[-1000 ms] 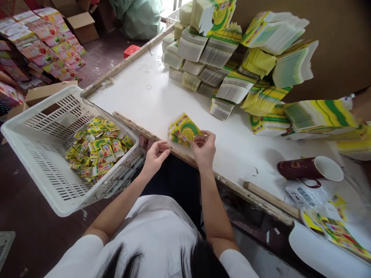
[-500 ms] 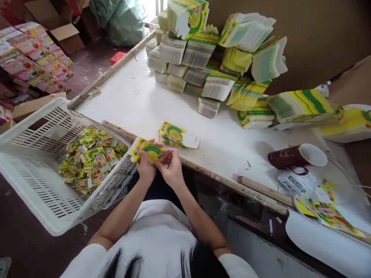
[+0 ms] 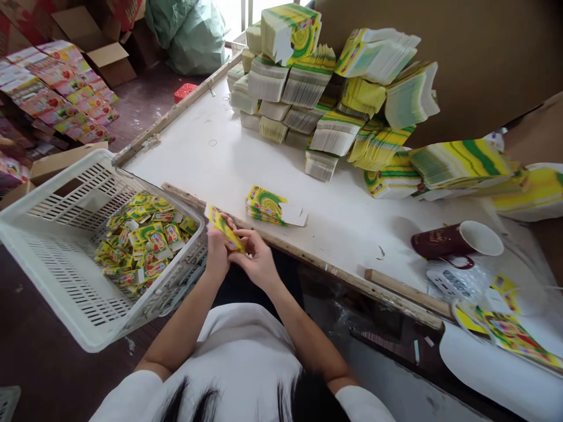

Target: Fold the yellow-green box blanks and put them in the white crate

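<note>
A small yellow and green printed carton (image 3: 225, 230) is held up at the table's front edge, tilted with its side toward me. My left hand (image 3: 217, 249) is closed around its left part. My right hand (image 3: 256, 255) pinches its lower right end, fingers curled and partly hidden. Just beyond my hands, a short stack of flat cartons (image 3: 266, 205) lies on the white table (image 3: 176, 158), white flaps pointing right. To the left, many small yellow-green cartons (image 3: 152, 237) lie in a white plastic basket (image 3: 101, 340).
Bundles of flat cartons (image 3: 323, 132) are piled at the back of the table. A maroon mug (image 3: 433, 240) lies on its side at right, near bubble wrap (image 3: 461, 278). A wooden strip (image 3: 404, 293) edges the table front. Cardboard boxes (image 3: 109, 61) stand on the floor at left.
The held carton has turned from showing its broad face to a narrower, edge-on view. My right hand has shifted slightly down along its end. The whole view has moved a little.
</note>
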The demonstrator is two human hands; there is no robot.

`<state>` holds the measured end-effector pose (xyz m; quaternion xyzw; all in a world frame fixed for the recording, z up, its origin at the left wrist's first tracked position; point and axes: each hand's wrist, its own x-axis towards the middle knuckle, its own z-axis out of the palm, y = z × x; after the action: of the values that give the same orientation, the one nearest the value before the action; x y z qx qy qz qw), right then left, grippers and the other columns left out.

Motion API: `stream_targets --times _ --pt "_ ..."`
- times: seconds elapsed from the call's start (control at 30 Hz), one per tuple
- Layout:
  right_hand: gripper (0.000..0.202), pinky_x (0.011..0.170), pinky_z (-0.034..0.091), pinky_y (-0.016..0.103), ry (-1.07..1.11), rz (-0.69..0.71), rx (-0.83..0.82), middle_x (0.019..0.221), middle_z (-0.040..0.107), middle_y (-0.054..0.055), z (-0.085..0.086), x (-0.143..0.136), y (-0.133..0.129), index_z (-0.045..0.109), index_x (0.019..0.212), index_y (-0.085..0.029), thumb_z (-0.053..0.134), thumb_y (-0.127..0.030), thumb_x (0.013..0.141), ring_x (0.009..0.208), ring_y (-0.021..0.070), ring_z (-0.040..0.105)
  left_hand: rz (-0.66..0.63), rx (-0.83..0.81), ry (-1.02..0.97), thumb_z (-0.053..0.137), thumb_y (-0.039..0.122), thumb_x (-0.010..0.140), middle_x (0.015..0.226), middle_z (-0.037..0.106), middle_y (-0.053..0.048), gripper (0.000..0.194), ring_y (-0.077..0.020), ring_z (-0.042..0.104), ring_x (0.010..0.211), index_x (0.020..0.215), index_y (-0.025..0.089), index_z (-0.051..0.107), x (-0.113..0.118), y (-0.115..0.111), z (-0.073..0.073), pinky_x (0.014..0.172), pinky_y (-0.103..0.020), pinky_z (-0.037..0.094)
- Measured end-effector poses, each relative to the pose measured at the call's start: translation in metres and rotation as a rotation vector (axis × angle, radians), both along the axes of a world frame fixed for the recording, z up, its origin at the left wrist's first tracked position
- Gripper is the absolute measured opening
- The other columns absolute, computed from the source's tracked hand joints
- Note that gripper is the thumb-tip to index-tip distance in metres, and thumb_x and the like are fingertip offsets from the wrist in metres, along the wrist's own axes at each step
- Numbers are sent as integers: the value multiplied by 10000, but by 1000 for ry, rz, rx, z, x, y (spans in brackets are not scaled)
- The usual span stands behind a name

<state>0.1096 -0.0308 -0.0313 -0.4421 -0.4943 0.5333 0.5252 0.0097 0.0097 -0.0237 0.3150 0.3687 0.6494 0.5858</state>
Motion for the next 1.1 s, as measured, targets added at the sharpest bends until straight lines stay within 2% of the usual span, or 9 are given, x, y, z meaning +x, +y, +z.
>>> stream_targets --times 0.2,0.3,0.4,0.47,0.57,0.63,0.77,0.93,1.1 --pt "85 664 518 304 -198 -151 183 802 721 12 -2 32 13 741 877 -222 685 -283 858 706 181 650 -21 40 296 740 492 798 876 726 -19 318 -154 674 845 942 209 729 -33 -8 -12 844 -282 532" --pt "179 734 533 333 -430 -128 405 895 745 33 5 49 14 768 984 -259 604 -212 930 806 192 664 -205 106 512 672 584 820 1126 732 -91 491 -247 668 1092 1130 205 715 -68 -6 9 983 -366 506" --pt "314 788 520 343 -679 10 656 933 753 34 16 57 12 759 1058 -278 489 -135 985 850 185 635 -346 229 761 722 666 718 1449 546 -145 872 -325 479 1376 1430 217 494 -89 -5 38 1143 -433 386" --pt "289 782 516 340 -757 100 817 929 760 32 23 54 10 755 1051 -262 502 -138 986 842 186 622 -486 209 984 839 605 599 1469 515 -171 1075 -358 483 1367 1490 198 393 -85 -8 51 1139 -458 387" --pt "209 755 530 328 -755 -11 900 942 758 40 26 44 6 748 1020 -250 572 -154 960 836 184 630 -679 81 1182 828 498 645 1340 609 -155 982 -339 609 1208 1461 180 385 -60 -17 51 1020 -449 483" --pt "241 746 550 314 -701 -199 836 939 745 37 22 34 0 740 1022 -277 570 -121 952 833 172 653 -634 35 1183 769 441 710 1265 636 -121 832 -293 640 1123 1410 187 398 -43 -25 43 961 -409 506" --pt "301 822 587 339 -509 -471 633 1009 696 49 4 11 -21 689 1115 -307 547 -106 942 946 184 684 -362 5 1084 730 346 724 1131 645 -64 707 -221 648 994 1326 202 390 -33 -34 24 898 -342 508" --pt "360 833 586 361 -99 -360 242 1113 642 79 -3 10 -28 542 1223 -253 663 -294 886 909 188 688 -316 126 1048 714 315 755 1179 622 -69 784 -206 636 1013 1423 225 313 -39 -30 15 897 -320 501" --pt "360 675 563 338 129 -69 -194 795 696 42 3 39 7 639 932 -205 704 -529 789 726 208 663 -393 390 1089 739 250 717 1289 581 -91 865 -215 632 1026 1467 271 310 -38 -34 6 873 -318 508"
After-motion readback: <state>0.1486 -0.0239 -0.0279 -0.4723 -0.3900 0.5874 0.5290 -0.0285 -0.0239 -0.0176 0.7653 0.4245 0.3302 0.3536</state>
